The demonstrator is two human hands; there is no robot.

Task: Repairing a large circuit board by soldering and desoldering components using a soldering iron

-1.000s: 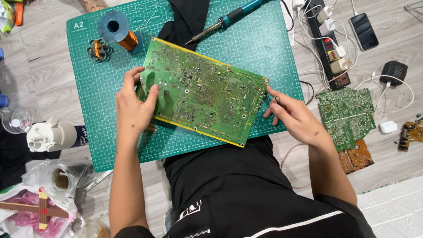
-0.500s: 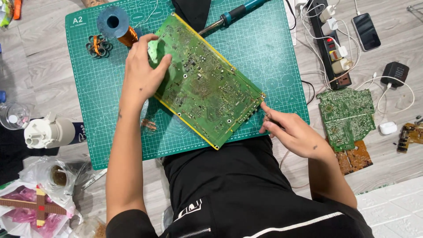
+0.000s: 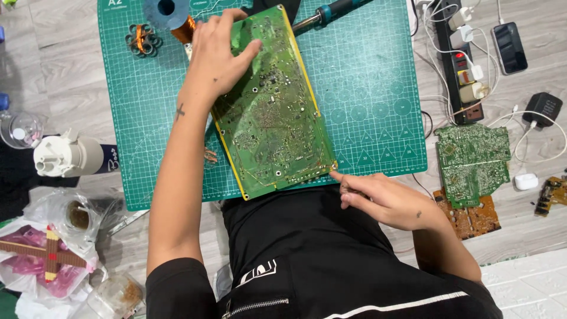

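A large green circuit board (image 3: pixel 273 112) with a yellow edge lies solder side up on the green cutting mat (image 3: pixel 366 88), its long side running away from me. My left hand (image 3: pixel 221 50) grips the board's far left corner, fingers curled over its top. My right hand (image 3: pixel 384 198) sits at the mat's near edge, its fingertip touching the board's near right corner. A soldering iron (image 3: pixel 328 12) lies beyond the board at the mat's far edge.
A copper wire coil (image 3: pixel 142 40) and a blue spool (image 3: pixel 168 10) sit on the mat's far left. Right of the mat are a power strip (image 3: pixel 463 65), a phone (image 3: pixel 510 47), and smaller circuit boards (image 3: pixel 472 162). A white bottle (image 3: pixel 65 156) and plastic bags (image 3: pixel 53 260) lie left.
The board has been turned clockwise from lying across the mat to pointing away from me. My left hand moved up with its corner; my right hand slid left along the near edge.
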